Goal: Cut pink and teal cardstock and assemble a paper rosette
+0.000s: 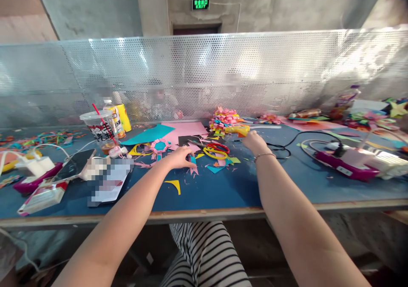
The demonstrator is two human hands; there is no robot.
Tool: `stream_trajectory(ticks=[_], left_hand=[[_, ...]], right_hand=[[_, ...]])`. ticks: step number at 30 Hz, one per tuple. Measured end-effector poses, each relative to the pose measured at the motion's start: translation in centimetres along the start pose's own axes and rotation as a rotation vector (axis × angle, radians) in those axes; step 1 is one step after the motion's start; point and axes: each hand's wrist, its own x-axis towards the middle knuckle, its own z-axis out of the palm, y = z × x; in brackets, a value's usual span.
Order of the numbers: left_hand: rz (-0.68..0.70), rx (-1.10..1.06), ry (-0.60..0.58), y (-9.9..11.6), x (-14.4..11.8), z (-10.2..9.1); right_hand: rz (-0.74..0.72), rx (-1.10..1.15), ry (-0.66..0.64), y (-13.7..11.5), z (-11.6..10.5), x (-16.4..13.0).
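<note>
My right hand (pixel 253 142) is wrapped around the handle of a yellow hot glue gun (pixel 237 130), whose front points left over the table. My left hand (pixel 181 157) has its thumb and fingers curled around a small blue-and-pink paper piece (pixel 192 161); its exact shape is partly hidden. Between the hands lie scissors with red and yellow handles (pixel 216 151). A pink paper ring (pixel 160 147) with a blue inner band rests just beyond my left hand. Paper scraps (pixel 217 168) are scattered nearby, and a pile of pink and multicoloured paper flowers (pixel 223 119) stands behind the glue gun.
Left are a phone (pixel 113 183), a plastic cup with a red straw (pixel 100 129), a bottle (pixel 110 108) and a power strip (pixel 36 178). A black cable (pixel 288 144) and a purple power strip (pixel 346 166) lie right. A perforated metal screen (pixel 191 74) borders the back.
</note>
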Motion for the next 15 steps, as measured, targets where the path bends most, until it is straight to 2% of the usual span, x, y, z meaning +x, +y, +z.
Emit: stream_trajectory(ticks=[2, 3, 6, 12, 15], left_hand=[[-0.016, -0.043, 0.039, -0.4, 0.2, 0.1], [-0.027, -0.060, 0.061, -0.5, 0.3, 0.2], [-0.045, -0.086, 0.107, -0.7, 0.5, 0.2], [-0.131, -0.142, 0.228, -1.0, 0.5, -0.2], [-0.175, -0.148, 0.287, -1.6, 0.6, -0.4]], right_hand=[[0.057, 0.016, -0.016, -0.6, -0.3, -0.3], [0.037, 0.020, -0.014, -0.8, -0.4, -0.4], [-0.082, 0.078, -0.012, -1.7, -0.8, -0.6], [-0.306, 0.372, -0.048, -4.1, -2.1, -2.1], [-0.394, 0.368, -0.045, -5.3, -2.4, -3.3]])
